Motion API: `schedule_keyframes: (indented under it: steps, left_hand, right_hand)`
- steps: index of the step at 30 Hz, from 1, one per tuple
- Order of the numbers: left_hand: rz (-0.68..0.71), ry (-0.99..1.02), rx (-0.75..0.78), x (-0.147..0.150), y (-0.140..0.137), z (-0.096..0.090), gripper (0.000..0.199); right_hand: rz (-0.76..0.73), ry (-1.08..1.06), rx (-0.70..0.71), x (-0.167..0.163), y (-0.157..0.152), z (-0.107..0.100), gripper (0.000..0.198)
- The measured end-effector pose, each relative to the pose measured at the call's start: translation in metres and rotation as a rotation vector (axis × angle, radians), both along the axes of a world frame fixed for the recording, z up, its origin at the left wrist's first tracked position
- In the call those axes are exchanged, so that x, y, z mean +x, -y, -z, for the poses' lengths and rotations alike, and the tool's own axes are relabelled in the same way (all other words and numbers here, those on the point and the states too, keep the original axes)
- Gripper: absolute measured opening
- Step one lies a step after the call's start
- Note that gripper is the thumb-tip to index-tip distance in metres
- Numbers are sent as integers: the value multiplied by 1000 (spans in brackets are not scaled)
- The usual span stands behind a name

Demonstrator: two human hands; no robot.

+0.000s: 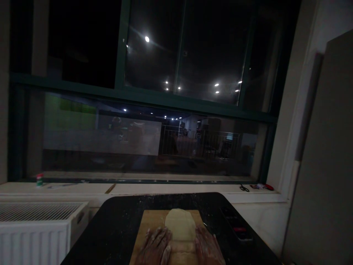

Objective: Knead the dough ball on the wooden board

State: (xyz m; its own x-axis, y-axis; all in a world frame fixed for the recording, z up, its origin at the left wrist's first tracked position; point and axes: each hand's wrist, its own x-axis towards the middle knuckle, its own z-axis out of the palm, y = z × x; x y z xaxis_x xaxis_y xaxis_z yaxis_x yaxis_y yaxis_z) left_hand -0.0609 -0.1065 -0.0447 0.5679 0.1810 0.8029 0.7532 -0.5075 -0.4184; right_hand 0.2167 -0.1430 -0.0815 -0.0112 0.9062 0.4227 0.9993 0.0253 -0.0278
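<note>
A flat, pale sheet of dough (179,222) with a rounded far end lies on a wooden board (147,221). Across it, between my hands, runs a light tan band that looks like a rolling pin (182,246); its ends are hidden. My left hand (154,246) is at the dough's left side, fingers stretched forward, whitened with flour. On the right side, my right hand (208,246) lies in the same way, fingers extended and floury. Both palms face down, apart from each other. Dim light and blur hide what is under them.
The board rests on a black table (118,221) dusted with flour. A phone (235,224) lies at its right. Scissors (244,188) and a small red-and-green container (40,179) are on the windowsill (93,188). A white radiator (35,232) stands left; a tall panel (325,154) rises right.
</note>
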Motion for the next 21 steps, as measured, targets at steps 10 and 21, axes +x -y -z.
schedule_keyframes:
  steps: [10, 21]
  left_hand:
    - [-260, -48, -592, 25, -32, -12, 54]
    - [-63, 30, -1, 17, -18, 31, 47]
  right_hand:
    - [-146, 13, -322, -4, -47, -102, 54]
    - [-153, 70, 188, 35, -20, 10, 46]
